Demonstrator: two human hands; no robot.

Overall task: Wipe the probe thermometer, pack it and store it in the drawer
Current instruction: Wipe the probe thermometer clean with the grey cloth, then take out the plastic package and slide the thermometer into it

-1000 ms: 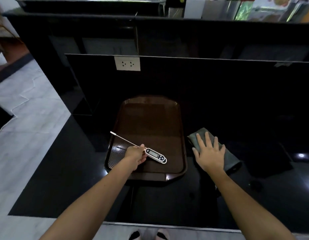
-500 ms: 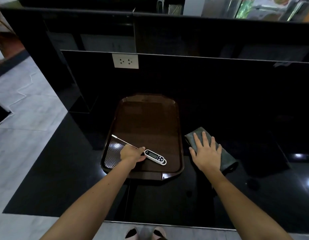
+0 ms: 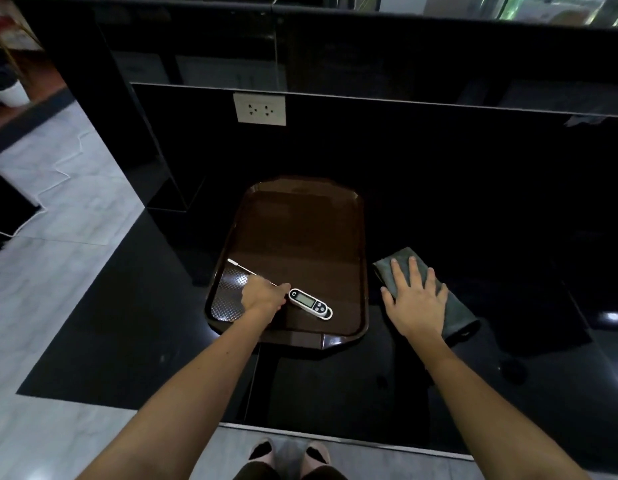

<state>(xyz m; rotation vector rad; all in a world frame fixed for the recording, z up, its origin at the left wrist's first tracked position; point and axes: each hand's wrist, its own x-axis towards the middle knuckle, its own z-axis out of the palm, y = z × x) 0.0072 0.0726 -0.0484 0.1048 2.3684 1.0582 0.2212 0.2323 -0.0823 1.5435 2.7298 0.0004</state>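
Probe thermometer (image 3: 310, 303) lay diagonally near tray (image 3: 364, 237) front edge, probe tip toward left edge; left hand (image 3: 264, 296) gripped its stem, right hand (image 3: 415, 299) flat on cloth (image 3: 456, 313) beside tray

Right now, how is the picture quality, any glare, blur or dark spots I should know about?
Head view: dim overall, and the black counter swallows detail; a glare spot sits on the brown tray beside the left hand, another on the counter at far right; the left hand is slightly motion-blurred; wide-angle lens bends edges; the probe thermometer and the right hand on the grey cloth read sharp.
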